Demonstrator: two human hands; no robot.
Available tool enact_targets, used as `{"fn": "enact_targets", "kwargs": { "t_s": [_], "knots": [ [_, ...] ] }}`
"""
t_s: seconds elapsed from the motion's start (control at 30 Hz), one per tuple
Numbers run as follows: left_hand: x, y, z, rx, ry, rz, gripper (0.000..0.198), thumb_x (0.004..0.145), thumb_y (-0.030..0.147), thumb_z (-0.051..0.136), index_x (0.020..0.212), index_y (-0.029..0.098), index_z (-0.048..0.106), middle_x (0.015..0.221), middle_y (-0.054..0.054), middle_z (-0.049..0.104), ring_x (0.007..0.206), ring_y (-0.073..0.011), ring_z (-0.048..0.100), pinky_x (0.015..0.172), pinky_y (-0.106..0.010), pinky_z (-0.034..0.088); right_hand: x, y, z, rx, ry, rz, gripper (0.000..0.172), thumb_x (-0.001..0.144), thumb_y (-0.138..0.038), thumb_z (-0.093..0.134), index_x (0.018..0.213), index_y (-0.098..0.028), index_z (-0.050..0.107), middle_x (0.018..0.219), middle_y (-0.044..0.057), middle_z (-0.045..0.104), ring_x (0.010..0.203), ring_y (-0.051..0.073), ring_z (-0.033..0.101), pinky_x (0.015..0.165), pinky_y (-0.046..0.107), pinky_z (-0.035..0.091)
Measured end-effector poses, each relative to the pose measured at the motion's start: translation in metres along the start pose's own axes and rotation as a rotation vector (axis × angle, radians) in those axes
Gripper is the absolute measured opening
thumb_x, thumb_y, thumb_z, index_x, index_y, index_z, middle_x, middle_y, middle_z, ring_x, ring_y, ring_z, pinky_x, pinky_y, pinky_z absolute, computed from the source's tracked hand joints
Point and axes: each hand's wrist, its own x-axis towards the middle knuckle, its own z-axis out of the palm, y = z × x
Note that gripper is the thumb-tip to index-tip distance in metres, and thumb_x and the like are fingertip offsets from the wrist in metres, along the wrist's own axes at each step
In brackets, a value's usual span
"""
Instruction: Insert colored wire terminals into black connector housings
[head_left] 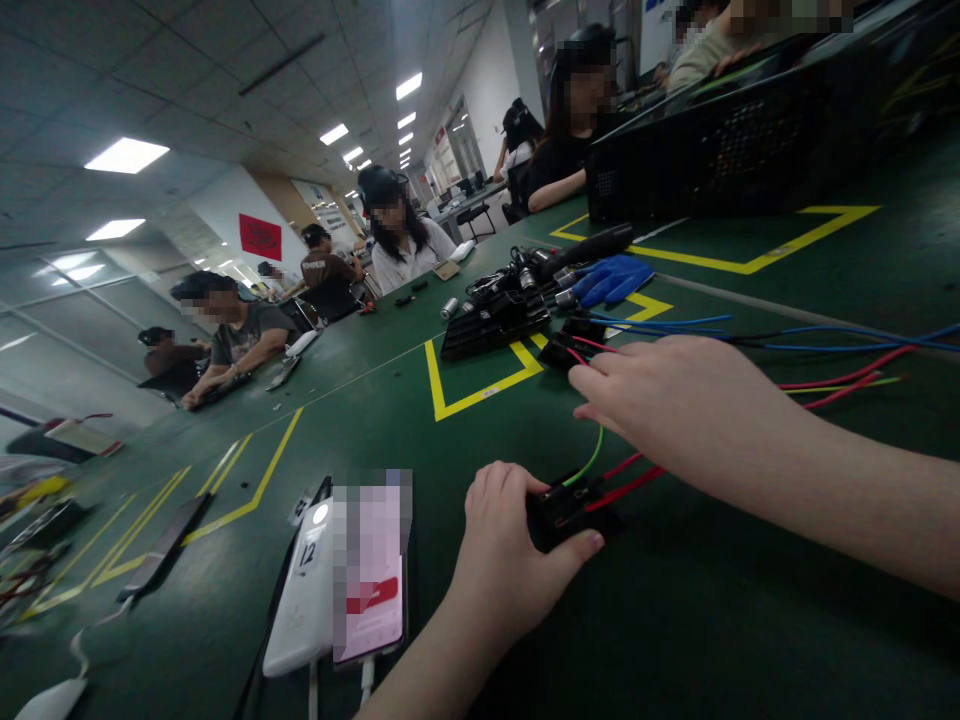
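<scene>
My left hand (499,560) is wrapped around a small black block (559,503) on the green table, thumb on the near side and fingers on the far side. A yellow-green wire (598,455) and red wires (622,490) come out of this block. The yellow-green wire curves up to the fingertips of my right hand (652,395), which are pinched together on it; their exact grip is partly hidden. Just beyond those fingers lies a second black block (574,340) with red and blue wires (660,323). More wire lengths trail off to the right, partly behind my right forearm.
A white power bank (300,600) and a lit phone (371,580) lie left of my left hand. Farther back are black parts (495,325), a blue glove (611,280) and a large black case (705,150). Several people sit at the tables beyond.
</scene>
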Motion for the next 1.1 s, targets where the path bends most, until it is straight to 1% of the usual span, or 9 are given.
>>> {"fn": "enact_targets", "kwargs": {
  "t_s": [0.1, 0.17, 0.23, 0.33, 0.63, 0.73, 0.87, 1.0, 1.1],
  "knots": [
    [0.000, 0.001, 0.001, 0.009, 0.005, 0.005, 0.034, 0.079, 0.039, 0.079, 0.094, 0.022, 0.053, 0.104, -0.006, 0.056, 0.103, -0.0295, 0.051, 0.092, -0.045, 0.042, 0.001, -0.006, 0.018, 0.011, 0.160, -0.346, 0.014, 0.080, -0.011, 0.073, 0.093, -0.017, 0.075, 0.104, 0.011, 0.075, 0.098, 0.028, 0.065, 0.074, 0.037, 0.044],
    [0.000, 0.001, 0.001, 0.015, 0.008, 0.005, 0.033, 0.079, 0.037, 0.078, 0.093, 0.023, 0.052, 0.103, -0.005, 0.057, 0.103, -0.0292, 0.051, 0.092, -0.045, 0.042, 0.002, -0.009, 0.031, 0.038, 0.145, -0.470, 0.006, 0.079, -0.015, 0.076, 0.083, -0.019, 0.074, 0.094, 0.007, 0.075, 0.094, 0.025, 0.065, 0.083, 0.039, 0.043],
    [0.000, 0.000, 0.001, 0.016, 0.013, 0.011, 0.033, 0.079, 0.038, 0.078, 0.093, 0.023, 0.052, 0.103, -0.005, 0.057, 0.103, -0.0290, 0.052, 0.091, -0.044, 0.042, 0.001, -0.011, 0.039, 0.092, 0.088, -0.493, 0.005, 0.083, -0.021, 0.075, 0.078, -0.021, 0.073, 0.083, 0.003, 0.074, 0.083, 0.022, 0.065, 0.085, 0.039, 0.041],
    [0.000, -0.002, 0.002, 0.014, 0.015, 0.026, 0.034, 0.079, 0.040, 0.078, 0.093, 0.023, 0.052, 0.103, -0.005, 0.056, 0.102, -0.0286, 0.052, 0.089, -0.043, 0.042, -0.002, -0.010, 0.041, 0.143, 0.034, -0.441, 0.014, 0.090, -0.026, 0.069, 0.077, -0.021, 0.073, 0.077, 0.002, 0.073, 0.073, 0.019, 0.063, 0.074, 0.037, 0.038],
    [0.000, 0.000, 0.001, 0.026, 0.017, 0.027, 0.034, 0.079, 0.039, 0.078, 0.091, 0.023, 0.051, 0.100, -0.004, 0.055, 0.099, -0.0279, 0.051, 0.087, -0.043, 0.042, -0.002, -0.006, 0.036, 0.102, 0.133, -0.463, 0.010, 0.087, -0.027, 0.073, 0.078, -0.022, 0.073, 0.081, 0.003, 0.072, 0.078, 0.020, 0.061, 0.074, 0.037, 0.037],
    [0.000, 0.000, 0.000, 0.021, 0.004, 0.019, 0.033, 0.079, 0.039, 0.078, 0.091, 0.023, 0.052, 0.100, -0.004, 0.055, 0.098, -0.0281, 0.051, 0.087, -0.043, 0.042, 0.001, -0.004, 0.030, 0.140, 0.045, -0.480, 0.004, 0.084, -0.019, 0.073, 0.082, -0.023, 0.074, 0.083, 0.003, 0.073, 0.080, 0.020, 0.062, 0.076, 0.037, 0.038],
    [0.000, -0.002, 0.001, 0.011, 0.007, 0.028, 0.034, 0.079, 0.039, 0.079, 0.095, 0.023, 0.054, 0.104, -0.006, 0.056, 0.102, -0.0287, 0.052, 0.088, -0.043, 0.043, 0.005, 0.005, 0.024, 0.186, -0.207, -0.467, 0.017, 0.080, -0.009, 0.070, 0.088, -0.022, 0.075, 0.089, 0.003, 0.074, 0.083, 0.021, 0.064, 0.076, 0.036, 0.041],
    [0.000, -0.001, 0.001, 0.004, 0.003, 0.010, 0.035, 0.078, 0.039, 0.080, 0.096, 0.022, 0.055, 0.106, -0.006, 0.057, 0.104, -0.0296, 0.052, 0.090, -0.044, 0.043, 0.005, 0.015, 0.022, 0.301, -0.407, -0.383, 0.019, 0.086, -0.010, 0.058, 0.088, -0.021, 0.074, 0.086, 0.004, 0.073, 0.078, 0.021, 0.065, 0.067, 0.033, 0.039],
    [0.001, -0.001, 0.000, 0.010, 0.009, 0.011, 0.034, 0.078, 0.040, 0.080, 0.095, 0.023, 0.055, 0.105, -0.006, 0.057, 0.104, -0.0295, 0.052, 0.091, -0.044, 0.042, 0.003, 0.018, 0.021, 0.376, -0.451, -0.297, 0.027, 0.093, -0.012, 0.049, 0.089, -0.022, 0.074, 0.086, 0.005, 0.074, 0.074, 0.019, 0.064, 0.064, 0.033, 0.039]
  ]
}}
